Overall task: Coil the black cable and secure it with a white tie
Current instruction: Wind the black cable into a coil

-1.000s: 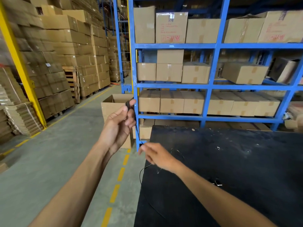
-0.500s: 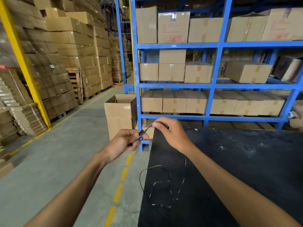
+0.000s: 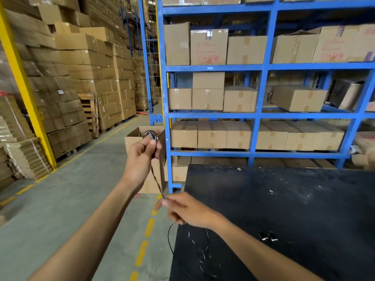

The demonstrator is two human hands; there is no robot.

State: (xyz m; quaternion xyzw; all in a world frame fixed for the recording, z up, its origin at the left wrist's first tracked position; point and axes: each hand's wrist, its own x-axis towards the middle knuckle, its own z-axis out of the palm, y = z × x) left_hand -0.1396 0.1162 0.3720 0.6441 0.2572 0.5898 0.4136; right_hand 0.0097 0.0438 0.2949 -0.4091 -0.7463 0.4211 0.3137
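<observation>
My left hand (image 3: 142, 161) is raised beside the table's far left corner, holding a few small loops of the thin black cable (image 3: 156, 181) above its fingers. From there the cable runs down, taut, to my right hand (image 3: 186, 209), which pinches it at the fingertips over the table's left edge. Below that hand the slack cable hangs off the edge in an arc and lies in loose curls on the black table (image 3: 284, 209). No white tie can be made out in either hand.
Two small dark shiny pieces (image 3: 268, 236) lie on the table right of my forearm. An open cardboard box (image 3: 134, 136) stands on the floor behind my left hand. Blue shelving (image 3: 261, 115) with cartons rises behind the table. Stacked cartons line the aisle at left.
My left hand has risen with loops of cable in it. My right hand has dropped from beside it to the table's edge, drawing the cable taut between them.
</observation>
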